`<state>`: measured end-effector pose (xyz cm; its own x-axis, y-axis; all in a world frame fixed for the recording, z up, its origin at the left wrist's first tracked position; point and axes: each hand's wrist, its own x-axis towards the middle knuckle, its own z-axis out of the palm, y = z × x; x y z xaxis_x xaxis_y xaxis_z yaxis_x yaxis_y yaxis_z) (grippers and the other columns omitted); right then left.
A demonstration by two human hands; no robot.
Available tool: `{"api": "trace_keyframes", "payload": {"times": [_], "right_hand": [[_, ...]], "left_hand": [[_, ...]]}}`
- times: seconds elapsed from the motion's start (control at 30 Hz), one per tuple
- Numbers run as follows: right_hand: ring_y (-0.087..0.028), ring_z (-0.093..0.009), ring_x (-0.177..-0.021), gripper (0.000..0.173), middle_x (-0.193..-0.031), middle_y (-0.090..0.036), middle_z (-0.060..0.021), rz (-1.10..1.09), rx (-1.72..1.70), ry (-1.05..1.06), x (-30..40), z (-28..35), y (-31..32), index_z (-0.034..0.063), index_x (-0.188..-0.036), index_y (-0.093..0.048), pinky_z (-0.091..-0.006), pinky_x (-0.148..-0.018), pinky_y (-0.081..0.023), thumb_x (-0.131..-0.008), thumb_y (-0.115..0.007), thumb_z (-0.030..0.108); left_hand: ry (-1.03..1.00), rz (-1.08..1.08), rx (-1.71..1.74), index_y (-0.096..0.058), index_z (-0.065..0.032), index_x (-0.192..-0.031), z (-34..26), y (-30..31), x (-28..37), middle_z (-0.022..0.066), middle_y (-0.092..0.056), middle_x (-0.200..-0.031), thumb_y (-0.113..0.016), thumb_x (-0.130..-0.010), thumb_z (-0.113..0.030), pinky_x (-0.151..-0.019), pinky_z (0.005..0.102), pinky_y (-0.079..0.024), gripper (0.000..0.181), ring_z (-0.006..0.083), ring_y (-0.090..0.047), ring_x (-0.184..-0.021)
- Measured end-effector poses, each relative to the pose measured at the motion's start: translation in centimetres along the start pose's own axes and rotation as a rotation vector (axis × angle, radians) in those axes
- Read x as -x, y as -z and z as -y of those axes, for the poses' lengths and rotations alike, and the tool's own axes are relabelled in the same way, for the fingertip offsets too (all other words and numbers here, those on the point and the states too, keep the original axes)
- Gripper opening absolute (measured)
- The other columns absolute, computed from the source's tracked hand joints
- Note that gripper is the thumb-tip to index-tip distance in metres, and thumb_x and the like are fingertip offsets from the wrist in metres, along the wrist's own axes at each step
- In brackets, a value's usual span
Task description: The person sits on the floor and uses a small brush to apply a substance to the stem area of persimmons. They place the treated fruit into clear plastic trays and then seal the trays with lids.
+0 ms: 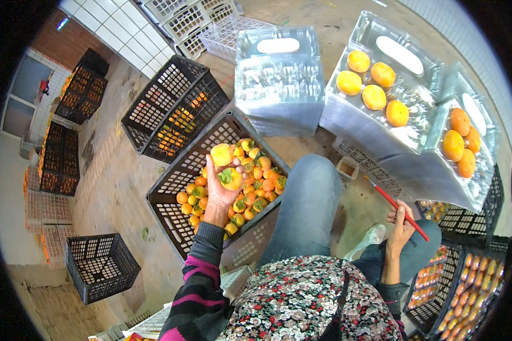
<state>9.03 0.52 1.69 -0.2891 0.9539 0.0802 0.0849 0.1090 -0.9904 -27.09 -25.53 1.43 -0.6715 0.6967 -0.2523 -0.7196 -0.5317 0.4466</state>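
Note:
My left hand (pixel 220 197) is palm up over a black plastic crate (pixel 167 228) that holds many orange persimmons (pixel 251 199). In that hand are two persimmons: a yellow-orange one (pixel 222 154) by the fingertips and another (pixel 230 179) on the palm with its green calyx showing. My right hand (pixel 400 226), above my right knee, grips a slim paintbrush (pixel 388 197) with a red handle, its bristles pointing up and left. Between my knee and the packaging stack, a small plastic tub (pixel 347 167) sits on the floor; its contents are unclear.
Persimmons (pixel 373 97) rest on a tall stack of clear plastic trays (pixel 367 128), and several more (pixel 466 163) on the stack beside it. Another tray stack (pixel 277 117) stands ahead. Black crates (pixel 175 106) adjoin the fruit crate; another (pixel 102 264) is at left. Packed fruit (pixel 469 294) lies at lower right.

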Motion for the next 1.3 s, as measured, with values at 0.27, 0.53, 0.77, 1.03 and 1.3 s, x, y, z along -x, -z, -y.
{"api": "trace_keyframes", "payload": {"times": [0.27, 0.53, 0.77, 1.03, 1.3], "right_hand": [[-0.054, -0.008, -0.066, 0.025, -0.083, -0.061, -0.0075, -0.015, -0.05, -0.002, 0.0, 1.2, 0.1, 0.0001, -0.106, -0.06, -0.0219, -0.058, -0.046, -0.094, -0.052, 0.02], [-0.058, -0.011, -0.068, 0.028, -0.084, -0.062, -0.0096, -0.003, -0.196, 0.035, 0.4, 5.4, -0.2, -0.0015, -0.107, -0.059, -0.0242, -0.06, -0.049, -0.095, -0.05, 0.022], [-0.061, -0.017, -0.067, 0.03, -0.085, -0.06, -0.0137, 0.133, -0.454, 0.236, 1.9, 10.7, 0.0, -0.005, -0.104, -0.058, -0.0289, -0.061, -0.052, -0.095, -0.047, 0.021], [-0.062, -0.016, -0.069, 0.019, -0.086, -0.061, -0.0142, 0.271, -0.267, 0.41, 1.7, 10.9, 0.7, -0.0051, -0.098, -0.062, -0.0259, -0.062, -0.053, -0.092, -0.05, 0.008], [-0.062, -0.016, -0.069, 0.019, -0.085, -0.062, -0.0144, 0.235, -0.23, 0.48, 1.3, 11.4, 1.2, -0.0041, -0.098, -0.063, -0.0258, -0.064, -0.053, -0.091, -0.05, 0.009]], "left_hand": [[-0.126, 0.273, -0.491, -0.048, -0.0046, -0.122, 1.3, -4.3, -0.9, 0.0088, -0.058, -0.105, -0.055, -0.085, -0.051, -0.067, 0.0335, -0.049, 0.06, 0.0185, -0.054, -0.072], [0.213, 0.468, -0.119, -0.023, -0.0133, -0.143, 5.9, -13.1, -0.6, 0.0214, -0.041, -0.133, -0.06, -0.082, -0.021, -0.064, 0.0342, -0.054, 0.072, 0.0252, -0.058, -0.084], [0.316, 0.561, -0.289, -0.015, -0.0155, -0.147, 10.6, -15.6, -0.6, 0.0163, -0.038, -0.138, -0.06, -0.08, -0.021, -0.064, 0.0355, -0.055, 0.081, 0.0271, -0.058, -0.092], [0.298, 0.536, -0.402, -0.02, -0.0113, -0.145, 13.3, -16.8, -0.3, 0.0164, -0.04, -0.137, -0.062, -0.08, -0.025, -0.064, 0.034, -0.054, 0.079, 0.0255, -0.058, -0.09], [0.333, 0.576, -0.4, -0.028, -0.007, -0.14, 13.3, -16.3, -0.9, 0.0167, -0.037, -0.139, -0.058, -0.082, -0.025, -0.066, 0.0346, -0.054, 0.068, 0.0249, -0.057, -0.09]]}}
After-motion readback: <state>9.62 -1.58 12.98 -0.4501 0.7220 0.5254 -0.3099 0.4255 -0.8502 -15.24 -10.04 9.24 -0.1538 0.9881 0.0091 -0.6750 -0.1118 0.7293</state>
